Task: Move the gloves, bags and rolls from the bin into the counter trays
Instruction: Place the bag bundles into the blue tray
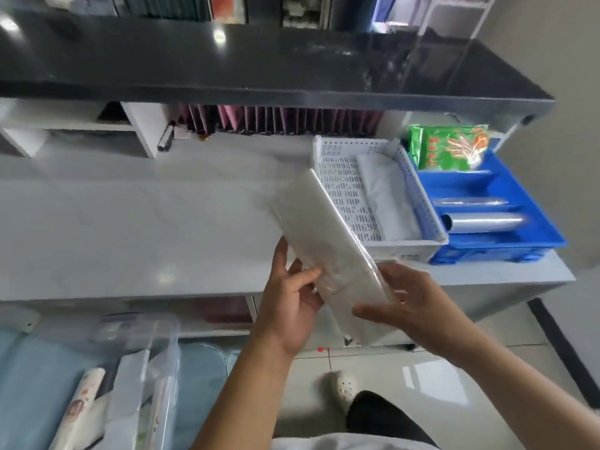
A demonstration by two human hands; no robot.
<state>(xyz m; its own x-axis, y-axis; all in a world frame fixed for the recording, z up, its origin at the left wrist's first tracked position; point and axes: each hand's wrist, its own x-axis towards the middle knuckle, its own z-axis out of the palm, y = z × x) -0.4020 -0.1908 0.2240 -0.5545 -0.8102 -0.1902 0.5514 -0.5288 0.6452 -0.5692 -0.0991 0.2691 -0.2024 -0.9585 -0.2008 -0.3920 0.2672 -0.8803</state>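
Note:
Both my hands hold a long flat pack of clear plastic bags [319,222] tilted over the counter's front edge, its far end reaching toward the white perforated tray [341,190]. My left hand [292,297] grips the pack's near left side; my right hand [412,303] holds its near right edge. A white folded bag pack [386,196] lies in the white tray. The blue tray [519,235] to the right holds a green glove packet [451,147] and two clear film rolls [483,219]. The clear bin [146,345] at lower left holds rolls and packs.
The white counter [130,222] stretches left of the trays. A dark shelf [259,66] overhangs the back, with folders beneath it. A white shoe [344,388] stands on the tiled floor below. The bin rests on a light blue cushion [32,384].

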